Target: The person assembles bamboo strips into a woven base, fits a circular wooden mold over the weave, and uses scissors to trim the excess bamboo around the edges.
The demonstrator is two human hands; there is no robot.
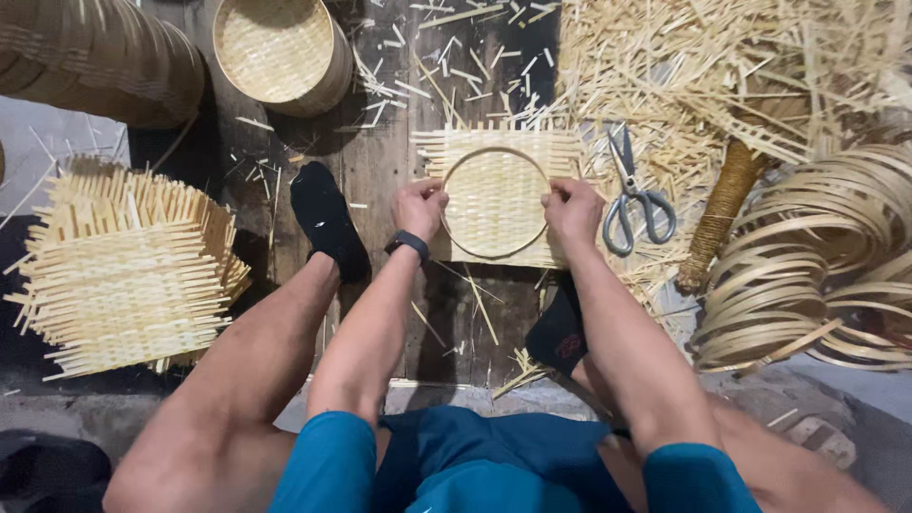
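Note:
A square woven bamboo mat (494, 142) lies on the dark wooden floor in front of me, loose strip ends sticking out at its edges. A round bamboo hoop (496, 152) rests on top of it. My left hand (419, 206) grips the hoop's left side and wears a dark wristband. My right hand (573, 209) grips the hoop's right side. Both hands press the ring against the mat.
Scissors (635, 195) lie just right of the mat. A stack of woven mats (128, 266) sits at left, finished round baskets (280, 52) at top, coiled bamboo hoops (807, 275) at right, and loose strips (703, 66) at upper right. My black-socked feet (328, 218) flank the work.

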